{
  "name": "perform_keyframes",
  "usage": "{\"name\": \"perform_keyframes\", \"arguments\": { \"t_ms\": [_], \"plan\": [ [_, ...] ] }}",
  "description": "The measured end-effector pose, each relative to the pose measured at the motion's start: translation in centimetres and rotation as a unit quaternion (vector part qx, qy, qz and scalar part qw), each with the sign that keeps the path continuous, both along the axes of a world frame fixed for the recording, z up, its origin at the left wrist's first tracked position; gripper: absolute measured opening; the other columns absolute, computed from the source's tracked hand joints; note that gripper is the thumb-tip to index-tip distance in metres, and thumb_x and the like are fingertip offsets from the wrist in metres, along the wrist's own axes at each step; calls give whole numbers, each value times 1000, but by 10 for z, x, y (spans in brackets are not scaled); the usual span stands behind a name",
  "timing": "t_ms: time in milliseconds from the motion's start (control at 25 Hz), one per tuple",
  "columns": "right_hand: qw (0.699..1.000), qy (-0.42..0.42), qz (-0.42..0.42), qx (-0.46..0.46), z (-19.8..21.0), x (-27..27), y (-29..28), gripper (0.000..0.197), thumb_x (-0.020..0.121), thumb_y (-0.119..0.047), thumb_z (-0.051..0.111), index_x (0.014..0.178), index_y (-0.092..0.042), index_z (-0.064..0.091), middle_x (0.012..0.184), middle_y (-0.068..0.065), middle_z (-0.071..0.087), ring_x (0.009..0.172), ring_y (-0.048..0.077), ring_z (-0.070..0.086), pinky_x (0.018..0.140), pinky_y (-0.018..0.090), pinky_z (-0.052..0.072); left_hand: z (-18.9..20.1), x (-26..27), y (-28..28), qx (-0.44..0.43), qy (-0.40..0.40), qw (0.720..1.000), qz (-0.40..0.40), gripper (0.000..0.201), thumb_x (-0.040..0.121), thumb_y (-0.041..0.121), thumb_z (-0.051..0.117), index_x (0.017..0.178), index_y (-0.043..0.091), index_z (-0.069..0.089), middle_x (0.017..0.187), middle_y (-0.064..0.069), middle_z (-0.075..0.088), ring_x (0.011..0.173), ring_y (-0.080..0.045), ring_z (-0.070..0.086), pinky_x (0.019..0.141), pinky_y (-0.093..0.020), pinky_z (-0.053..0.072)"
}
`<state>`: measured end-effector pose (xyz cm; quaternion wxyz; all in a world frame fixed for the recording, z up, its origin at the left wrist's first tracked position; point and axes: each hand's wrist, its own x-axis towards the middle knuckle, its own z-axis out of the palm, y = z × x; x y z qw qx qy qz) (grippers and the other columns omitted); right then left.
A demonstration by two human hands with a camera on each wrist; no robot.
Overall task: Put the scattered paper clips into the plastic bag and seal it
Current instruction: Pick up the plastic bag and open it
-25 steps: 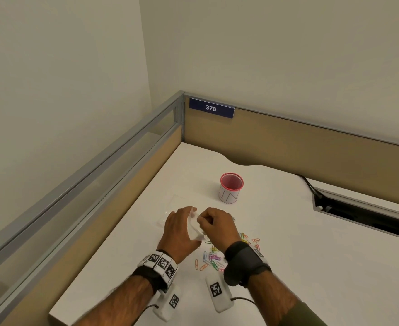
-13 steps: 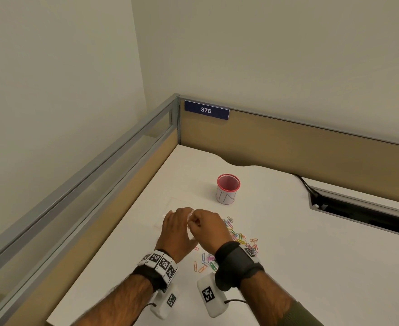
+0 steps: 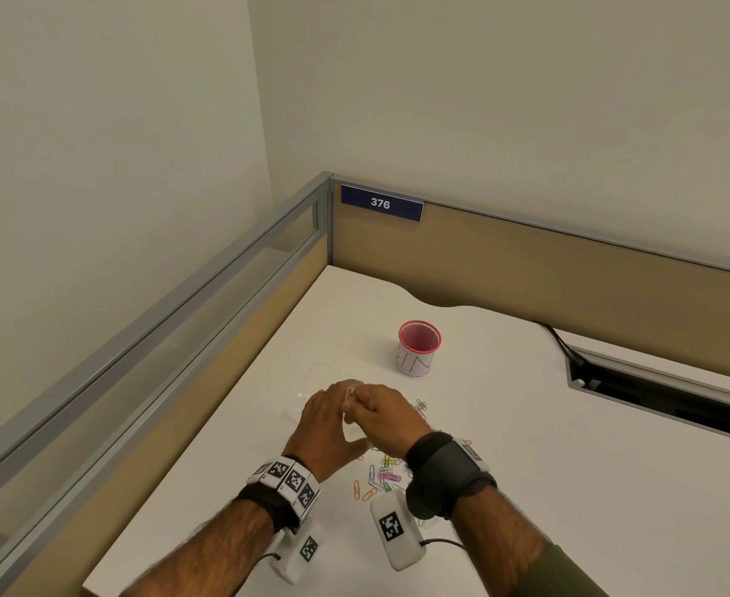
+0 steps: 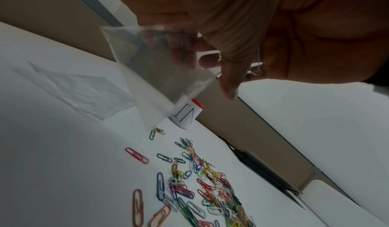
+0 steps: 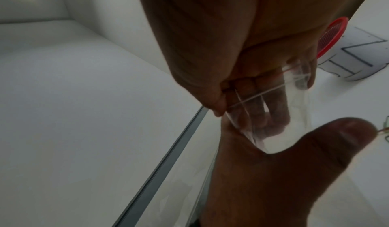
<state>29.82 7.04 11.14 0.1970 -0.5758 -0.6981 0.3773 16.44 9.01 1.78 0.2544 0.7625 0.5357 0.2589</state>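
On the left, the left hand (image 3: 326,424) pinches a clear bag (image 4: 160,67) held above the desk (image 3: 526,489); beside it the right hand (image 3: 386,417) grips the bag's mouth, seemingly working it open. To the right, the clips (image 4: 202,185) lie scattered on the desk, below the bag. None looks bagged yet, so filling and sealing both remain.

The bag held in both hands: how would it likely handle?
Probably floppy: the bag hangs limp from the hands, a thin clear film. Likely very light, and perhaps slippery to pinch open at its mouth.
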Motion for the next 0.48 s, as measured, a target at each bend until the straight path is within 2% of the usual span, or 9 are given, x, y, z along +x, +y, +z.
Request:
{"name": "perform_keyframes", "arguments": {
  "t_ms": [80, 160, 240, 320, 400, 480],
  "plan": [
    [999, 27, -9, -18, 1, 1, -1, 28, 99, -23, 39, 95, -8, 62, 99, 9, 66, 89, 25, 64, 82, 40, 53, 2, 3, 1, -1, 6, 1000, 6, 75, 74, 35, 82, 139, 24, 45, 136, 5, 56, 127, -13, 51, 112, -33, 42],
    [998, 47, -22, -33, 1, 1, -1, 27, 100, -26, 37, 98, -9, 59, 101, 9, 67, 89, 26, 67, 85, 41, 56, 4, 2, 3, 10, 17, 1000, 11, 64, 76, 32, 80, 131, 24, 50, 126, 6, 60, 118, -13, 58, 107, -35, 47],
    [999, 23, -21, -22, 0, 1, -1, 27, 98, -30, 43, 95, -9, 60, 96, 8, 68, 87, 25, 67, 84, 41, 56, 3, 0, 5, 2, 8, 1000, 13, 57, 76, 30, 77, 126, 26, 50, 118, 6, 64, 110, -15, 62, 101, -37, 51],
    [1000, -7, -4, -7, -1, 0, -2, 30, 95, -34, 51, 90, -8, 64, 90, 8, 70, 82, 25, 67, 78, 39, 54, 1, 1, 6, 0, 2, 1000, 19, 65, 72, 35, 80, 127, 30, 46, 114, 6, 66, 105, -13, 65, 96, -36, 54],
    [1000, -24, 15, 8, -2, 2, -1, 30, 95, -36, 52, 85, -11, 65, 87, 8, 68, 79, 25, 64, 77, 39, 52, -7, 4, 7, 13, 8, 1000, 10, 78, 67, 45, 82, 132, 37, 39, 118, 13, 62, 108, -5, 61, 99, -31, 53],
    [1000, -25, 15, 5, -5, 2, 0, 25, 95, -36, 51, 87, -17, 63, 87, 2, 63, 81, 20, 60, 78, 37, 51, -6, 6, 4, 5, 15, 1000, 9, 78, 67, 50, 81, 133, 39, 40, 119, 24, 54, 112, 1, 57, 100, -19, 47]
  ]
}}
